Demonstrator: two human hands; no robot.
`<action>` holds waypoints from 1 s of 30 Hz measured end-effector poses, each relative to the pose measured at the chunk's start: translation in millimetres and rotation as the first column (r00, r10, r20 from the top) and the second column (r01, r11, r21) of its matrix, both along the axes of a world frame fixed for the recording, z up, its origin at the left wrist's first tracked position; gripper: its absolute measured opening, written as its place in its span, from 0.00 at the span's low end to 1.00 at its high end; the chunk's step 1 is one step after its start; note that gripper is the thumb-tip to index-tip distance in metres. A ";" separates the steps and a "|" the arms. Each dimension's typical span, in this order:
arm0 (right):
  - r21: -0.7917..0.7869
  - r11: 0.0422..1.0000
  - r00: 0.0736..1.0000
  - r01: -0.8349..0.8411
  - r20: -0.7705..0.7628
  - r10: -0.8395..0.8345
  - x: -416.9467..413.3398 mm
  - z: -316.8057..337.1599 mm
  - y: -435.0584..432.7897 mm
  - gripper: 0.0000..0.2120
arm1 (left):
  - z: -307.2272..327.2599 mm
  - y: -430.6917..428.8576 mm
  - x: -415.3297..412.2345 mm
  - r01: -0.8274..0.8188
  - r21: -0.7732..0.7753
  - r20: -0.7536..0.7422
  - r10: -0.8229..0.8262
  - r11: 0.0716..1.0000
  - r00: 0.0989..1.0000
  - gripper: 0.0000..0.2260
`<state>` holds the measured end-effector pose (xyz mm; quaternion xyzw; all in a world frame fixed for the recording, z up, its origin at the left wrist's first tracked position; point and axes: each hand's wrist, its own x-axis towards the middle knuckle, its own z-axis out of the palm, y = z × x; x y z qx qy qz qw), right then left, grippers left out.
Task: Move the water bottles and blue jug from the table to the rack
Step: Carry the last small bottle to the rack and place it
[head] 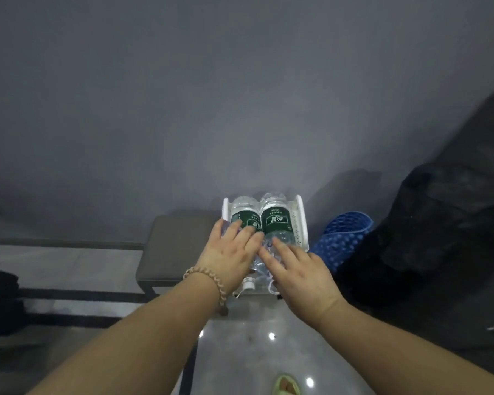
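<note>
Two clear water bottles (264,223), dark green labels unreadable, lie side by side in the white rack (298,220). Your left hand (228,255) and right hand (300,273) rest on them, fingers spread flat.

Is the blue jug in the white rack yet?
No, the blue jug sits outside the white rack, to its right.

Both bare forearms extend forward from the lower frame, converging toward centre. Left hand (231,258) lies palm down, fingers (247,233) spread and flattened. A beaded bracelet (211,283) circles the left wrist. Right hand (303,276) lies palm down just beside it, fingers extended, index fingertip nearly touching the left hand.
</note>
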<state>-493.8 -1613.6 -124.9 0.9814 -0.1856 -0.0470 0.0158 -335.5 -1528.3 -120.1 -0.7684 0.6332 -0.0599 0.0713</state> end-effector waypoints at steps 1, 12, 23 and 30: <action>0.012 1.000 1.000 0.023 -0.005 -0.023 12.4 -6.6 -12.4 0.43 | -7.8 -14.7 9.5 -0.024 0.010 -0.017 0.024 1.000 1.000 0.30; 0.206 0.788 0.804 0.580 0.015 -0.595 124.0 -90.6 -84.7 0.42 | -121.9 -104.0 65.4 -0.265 0.154 -0.346 0.303 0.952 0.888 0.39; 0.306 0.676 0.720 0.670 -0.050 -0.692 174.0 -146.0 -92.9 0.31 | -181.9 -96.5 93.1 0.017 0.420 -0.414 0.175 0.907 0.893 0.60; 0.279 0.747 0.796 0.603 -0.146 -0.588 175.5 -160.3 -102.9 0.32 | -181.0 -96.8 109.6 -0.011 0.410 -0.420 0.200 0.912 0.885 0.58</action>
